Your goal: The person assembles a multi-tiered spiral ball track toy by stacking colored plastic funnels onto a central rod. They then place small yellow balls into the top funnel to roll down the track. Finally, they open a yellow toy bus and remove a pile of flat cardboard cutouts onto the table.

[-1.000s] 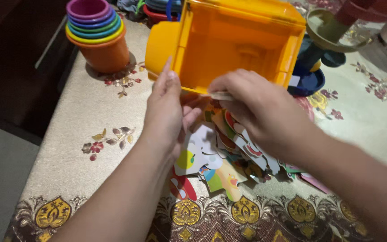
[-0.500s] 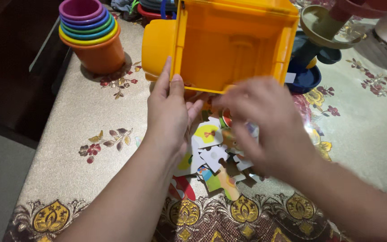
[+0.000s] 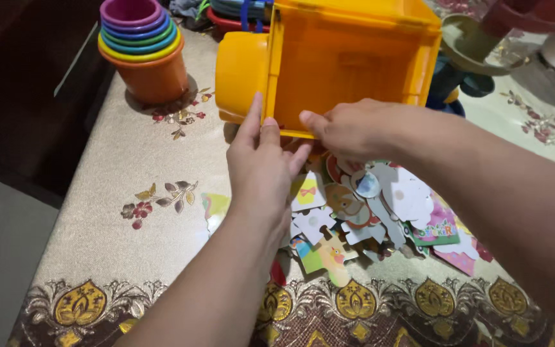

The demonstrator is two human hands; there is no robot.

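Observation:
A big orange toy truck [image 3: 348, 64] lies tipped toward me, its hollow bed facing the camera. My left hand [image 3: 261, 170] is flat with its fingers stretched out, the fingertips touching the bed's lower left corner beside the orange cab [image 3: 240, 77]. My right hand [image 3: 354, 128] grips the bed's lower rim, thumb tip on the edge. Below both hands lies a loose heap of colourful cardboard puzzle pieces [image 3: 361, 212] on the patterned tablecloth [image 3: 142, 167]. Some pieces are hidden under my left wrist.
A stack of nested rainbow cups [image 3: 142, 48] in an orange cup stands at the back left. Blue and olive toy dishes on a tower [image 3: 470, 45] stand behind the truck at the right. The table's left edge [image 3: 65, 186] drops to a dark floor.
My right hand has left the puzzle pieces and risen to the truck bed's lower rim. The heap now spreads wider to the right. My left hand stays at the bed's corner.

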